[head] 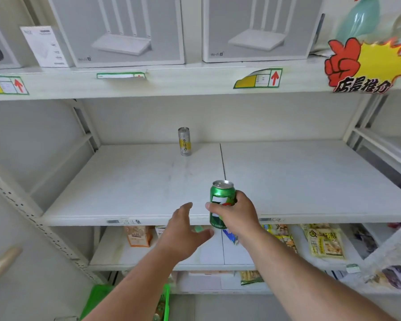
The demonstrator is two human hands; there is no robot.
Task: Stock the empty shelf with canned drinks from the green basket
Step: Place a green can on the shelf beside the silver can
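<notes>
A green soda can (220,195) is upright in my right hand (236,214), held just above the front edge of the white shelf (130,181). My left hand (183,230) hovers beside it to the left, fingers spread, holding nothing. A slim silver can with a yellow band (184,141) stands upright alone at the back middle of the shelf. The green basket (97,297) shows at the bottom, partly hidden by my left forearm.
Router boxes (125,31) fill the shelf above, with price tags and a red-yellow promo sign (366,66) on its edge. Snack packets (324,242) lie on the lower shelf. A perforated upright post (33,218) stands at left.
</notes>
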